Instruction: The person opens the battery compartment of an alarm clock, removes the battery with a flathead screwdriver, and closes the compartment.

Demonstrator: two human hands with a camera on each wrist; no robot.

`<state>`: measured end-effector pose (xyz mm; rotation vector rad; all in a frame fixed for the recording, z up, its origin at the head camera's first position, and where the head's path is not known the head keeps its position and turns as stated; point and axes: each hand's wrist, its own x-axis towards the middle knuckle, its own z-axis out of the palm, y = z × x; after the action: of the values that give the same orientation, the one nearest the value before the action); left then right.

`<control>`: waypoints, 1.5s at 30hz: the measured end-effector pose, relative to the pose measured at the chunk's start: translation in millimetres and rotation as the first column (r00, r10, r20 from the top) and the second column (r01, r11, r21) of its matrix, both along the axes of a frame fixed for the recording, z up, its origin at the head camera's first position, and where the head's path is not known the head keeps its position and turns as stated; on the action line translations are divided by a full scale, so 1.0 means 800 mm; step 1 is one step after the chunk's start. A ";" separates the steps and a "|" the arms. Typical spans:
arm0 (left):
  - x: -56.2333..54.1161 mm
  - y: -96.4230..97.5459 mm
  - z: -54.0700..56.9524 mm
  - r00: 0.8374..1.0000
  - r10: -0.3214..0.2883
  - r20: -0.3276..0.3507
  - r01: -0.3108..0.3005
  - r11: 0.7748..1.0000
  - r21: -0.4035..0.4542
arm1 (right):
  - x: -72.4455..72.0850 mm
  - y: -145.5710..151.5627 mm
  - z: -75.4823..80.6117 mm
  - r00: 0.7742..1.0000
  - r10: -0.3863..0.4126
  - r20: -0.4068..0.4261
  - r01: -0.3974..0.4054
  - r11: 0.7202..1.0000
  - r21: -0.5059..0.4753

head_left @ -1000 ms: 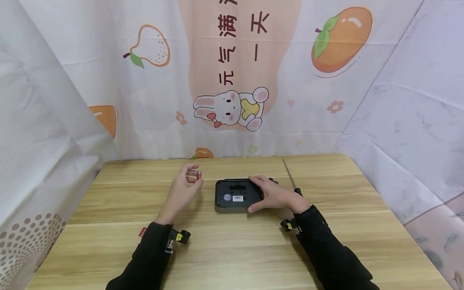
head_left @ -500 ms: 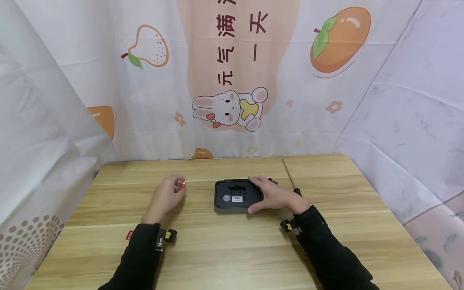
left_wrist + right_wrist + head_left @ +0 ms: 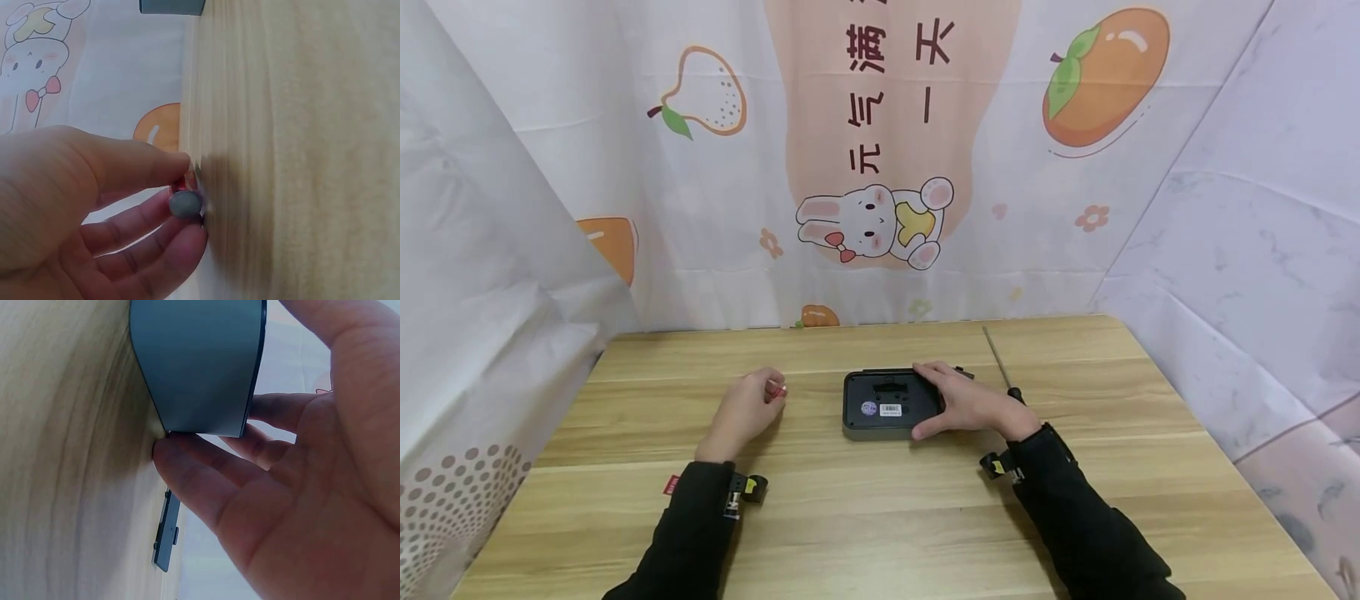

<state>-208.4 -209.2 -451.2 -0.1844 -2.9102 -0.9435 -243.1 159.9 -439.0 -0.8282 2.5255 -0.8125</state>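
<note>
My left hand (image 3: 743, 410) pinches a small red battery (image 3: 778, 392) low over the left half of the table. In the left wrist view the battery's round silver end (image 3: 185, 204) shows between thumb and fingertips, close to the wood. To its right lies a black box-shaped device (image 3: 867, 423), its upper face carrying a barcode label, a round sticker and a small recessed slot. My right hand (image 3: 966, 402) grips the device's right end, thumb on the near edge and fingers at the far side. The hand hides that end.
A screwdriver (image 3: 1000, 362) lies right of the device, its handle partly behind the right hand. A thin black cover piece (image 3: 165, 532) lies past the device. The wooden table (image 3: 880, 517) ends at a printed curtain (image 3: 715, 208).
My left hand has moved left and lower with the battery, away from the device, then shifted very slightly right. The right hand and the device have stayed in place.
</note>
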 end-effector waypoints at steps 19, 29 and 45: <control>0.004 -0.002 -0.002 0.996 -0.069 0.064 0.077 0.988 -0.136 | 0.000 -0.001 0.000 1.000 -0.010 0.001 0.010 1.000 0.000; 0.005 -0.002 -0.001 0.991 -0.062 0.116 0.076 0.990 -0.117 | 0.000 -0.001 0.001 1.000 -0.009 0.009 0.009 1.000 -0.001; 0.005 -0.002 -0.001 0.990 -0.058 0.131 0.072 0.991 -0.109 | 0.000 -0.001 0.001 1.000 -0.003 0.012 0.003 1.000 -0.004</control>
<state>-204.1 -210.5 -452.4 -0.2356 -3.0956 -0.8283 -243.1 159.2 -437.8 -0.8188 2.5156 -0.8217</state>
